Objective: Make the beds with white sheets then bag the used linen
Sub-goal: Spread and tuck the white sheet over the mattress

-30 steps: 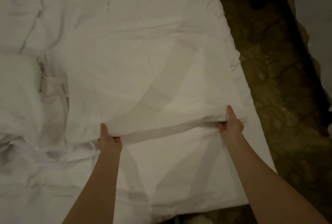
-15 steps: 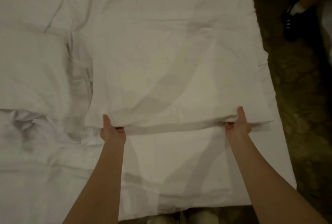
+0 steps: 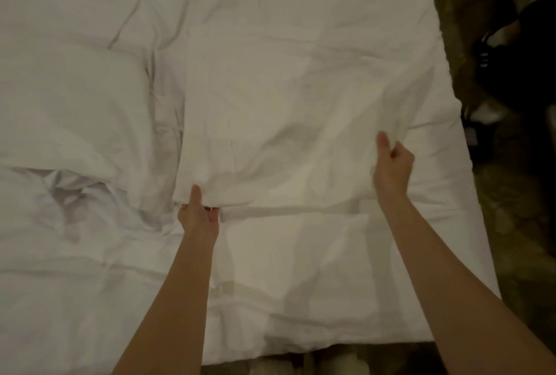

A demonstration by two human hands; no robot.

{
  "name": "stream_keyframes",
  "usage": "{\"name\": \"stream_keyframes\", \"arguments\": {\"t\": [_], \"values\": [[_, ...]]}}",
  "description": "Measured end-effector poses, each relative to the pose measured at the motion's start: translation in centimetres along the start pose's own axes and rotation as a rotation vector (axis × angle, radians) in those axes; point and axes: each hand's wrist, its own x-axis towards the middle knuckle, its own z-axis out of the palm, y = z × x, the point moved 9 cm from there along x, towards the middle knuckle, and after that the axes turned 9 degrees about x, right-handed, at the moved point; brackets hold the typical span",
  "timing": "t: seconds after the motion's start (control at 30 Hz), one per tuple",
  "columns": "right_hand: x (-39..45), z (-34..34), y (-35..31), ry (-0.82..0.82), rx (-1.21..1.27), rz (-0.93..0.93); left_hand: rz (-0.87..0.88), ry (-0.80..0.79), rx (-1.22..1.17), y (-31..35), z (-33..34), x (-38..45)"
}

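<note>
Left hand [image 3: 198,215] and right hand [image 3: 392,164] pinch folded sheet [image 3: 285,122] near edge.

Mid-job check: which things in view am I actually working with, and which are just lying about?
In the job:
folded white sheet
left hand, gripping its near edge
right hand, pinching its right side
bed

Lying about:
crumpled linen
dark shoe on the floor

A single head-worn camera looks steeply down from the foot of the bed [image 3: 301,329], close above it. White bedding fills most of the frame; dark floor [image 3: 511,224] runs along the right edge. Both forearms enter from the bottom of the frame.
</note>
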Motion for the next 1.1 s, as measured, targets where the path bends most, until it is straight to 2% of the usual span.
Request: {"name": "stream_keyframes", "arguments": {"t": [0.3,0.43,0.57,0.7,0.9,1.0,1.1], "values": [[-12.9,17.5,0.7,-0.665,-0.386,-0.224,-0.054,-0.17,0.015,0.8,0.4,-0.3],[-18.9,23.2,1.8,-0.882,-0.45,-0.313,-0.081,-0.239,0.15,1.1,-0.1,-0.1],[-22.1,26.6,3.1,-0.979,-0.445,-0.309,-0.091,-0.292,0.196,1.9,-1.1,0.6],[-23.1,27.6,6.9,-1.084,-0.678,-0.268,-0.152,-0.322,0.07,2.5,-2.5,1.5],[-23.8,27.3,8.8,-1.16,-0.851,-0.36,-0.18,-0.37,0.138,2.7,-4.0,2.4],[-23.5,26.9,8.5,-1.129,-0.802,-0.371,-0.169,-0.304,0.166,3.2,-4.3,2.8],[-23.3,25.8,8.1,-1.073,-0.681,-0.307,-0.087,-0.196,0.236,4.2,-4.8,3.0]]}}
